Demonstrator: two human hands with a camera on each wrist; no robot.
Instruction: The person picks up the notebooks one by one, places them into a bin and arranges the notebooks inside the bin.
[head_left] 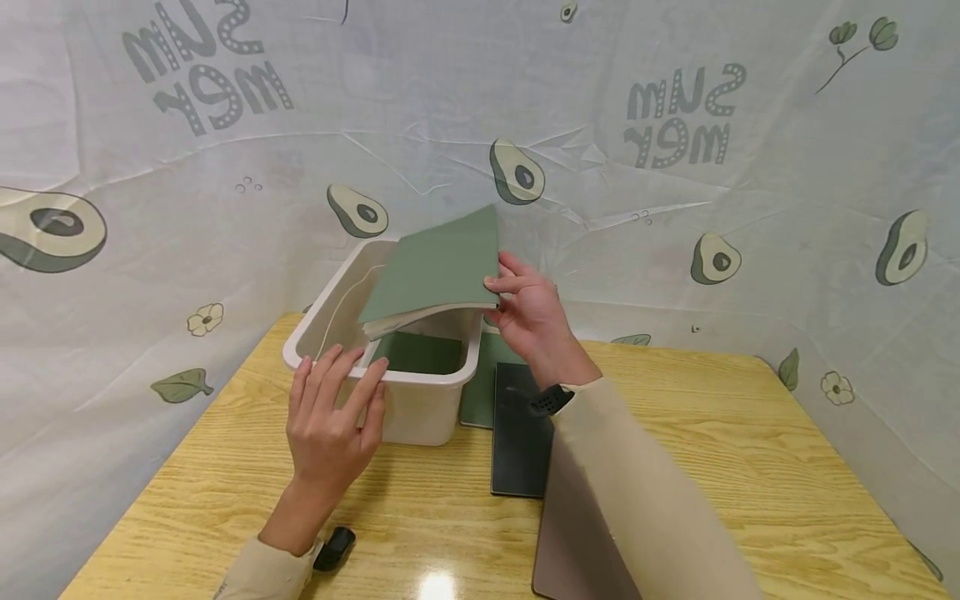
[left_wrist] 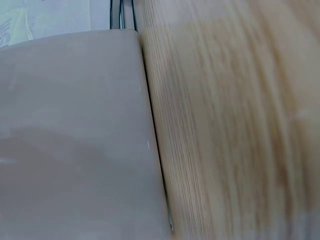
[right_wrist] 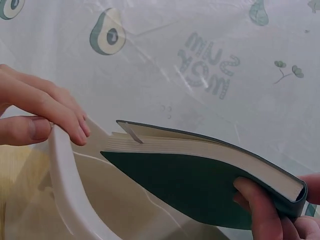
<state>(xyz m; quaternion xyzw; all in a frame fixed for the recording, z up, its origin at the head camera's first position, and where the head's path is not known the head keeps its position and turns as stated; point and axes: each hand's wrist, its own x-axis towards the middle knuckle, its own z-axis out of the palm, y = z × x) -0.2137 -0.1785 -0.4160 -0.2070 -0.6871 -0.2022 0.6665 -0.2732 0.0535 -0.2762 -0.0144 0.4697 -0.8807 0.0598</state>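
Observation:
A green notebook with cream pages is held by its spine in my right hand, thumb on the upper cover and fingers beneath. It hangs tilted over a white plastic bin, and its pages and covers fan slightly apart at the free edge in the right wrist view. A thin ribbon shows between the pages. My left hand grips the bin's near rim, fingers over the top and thumb on the outer side. Down inside the bin lies a dark green flat item, partly hidden by the raised notebook.
Right of the bin, on the wooden table, a green cover, a black notebook and a brownish cover overlap, partly under my right forearm. A pale curtain with avocado prints hangs behind the table.

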